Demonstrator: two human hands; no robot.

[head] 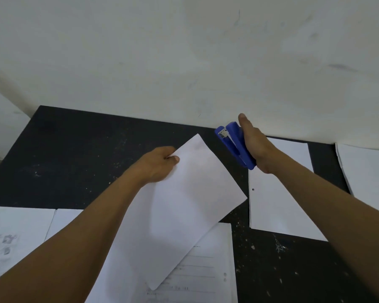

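My left hand [158, 165] pinches the upper left edge of a set of blank white sheets [184, 206], lifted and tilted above the black table [74, 154]. My right hand [255, 147] grips a blue stapler [234, 143], its mouth pointing up and left, a short gap from the sheets' top corner. The stapler's jaws stand slightly apart with nothing between them.
A lined printed page [201, 274] lies under the held sheets. Another white sheet with a punched hole [271, 204] lies beneath my right forearm. A paper stack [368, 171] sits at the far right, printed pages [13, 235] at the left. A pale wall [184, 51] backs the table.
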